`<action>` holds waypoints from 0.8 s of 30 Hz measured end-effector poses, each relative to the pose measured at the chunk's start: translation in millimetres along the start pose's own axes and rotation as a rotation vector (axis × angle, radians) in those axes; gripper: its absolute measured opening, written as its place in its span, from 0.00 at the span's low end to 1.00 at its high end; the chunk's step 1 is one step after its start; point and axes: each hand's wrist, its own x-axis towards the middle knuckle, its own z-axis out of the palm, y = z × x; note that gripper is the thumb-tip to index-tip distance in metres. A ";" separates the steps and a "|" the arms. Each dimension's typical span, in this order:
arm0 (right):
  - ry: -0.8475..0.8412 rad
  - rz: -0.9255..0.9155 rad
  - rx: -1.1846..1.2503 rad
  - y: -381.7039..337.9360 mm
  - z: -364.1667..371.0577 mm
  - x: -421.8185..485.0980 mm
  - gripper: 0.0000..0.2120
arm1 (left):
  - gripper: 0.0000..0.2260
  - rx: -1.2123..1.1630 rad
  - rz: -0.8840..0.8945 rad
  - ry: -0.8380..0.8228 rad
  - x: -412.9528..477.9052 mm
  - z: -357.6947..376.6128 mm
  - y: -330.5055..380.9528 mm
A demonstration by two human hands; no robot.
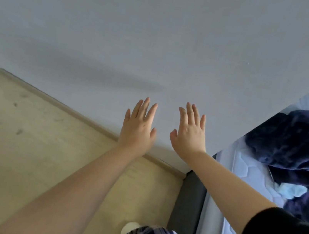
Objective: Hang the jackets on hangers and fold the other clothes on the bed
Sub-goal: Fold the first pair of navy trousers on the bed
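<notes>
While both hands are raised toward the wall (162, 37), nothing is held. The left hand (138, 126) and the right hand (189, 132) show their backs, fingers straight and slightly spread, thumbs turned inward, the two near each other but apart. We cannot tell whether the fingertips touch the wall or stop short of it.

The clothes (297, 143) lie well to the right, a dark blue heap on the bed (246, 171), with a pale blue piece (291, 190) at its near edge. No hanger is in view. We judge the task barely begun; the step in hand is to turn right and take a first garment. To do it well, we would lift one piece from the top by collar or shoulders and let it hang free. That shows whether it is a jacket or something to fold.

Materials: the heap has a plush sheen and deep rumpled folds, so it will likely drape and slide rather than hold a crease. The bed top is white, quilted in hexagons, set in a dark grey frame (189, 199). The wall is matt grey and smooth. The floor (23, 146) is pale, wood-look and scuffed, edged by a beige skirting board (70, 107).
</notes>
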 end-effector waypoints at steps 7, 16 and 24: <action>0.022 -0.019 -0.030 25.4 55.5 -50.3 0.30 | 0.30 0.011 -0.011 0.022 -44.5 74.2 13.0; 0.092 0.035 0.013 125.2 7.9 -162.7 0.30 | 0.30 -0.017 0.059 0.055 -108.0 81.3 157.1; -0.020 0.217 0.075 223.5 24.9 -223.7 0.31 | 0.30 -0.032 0.076 -0.078 -125.0 146.6 253.4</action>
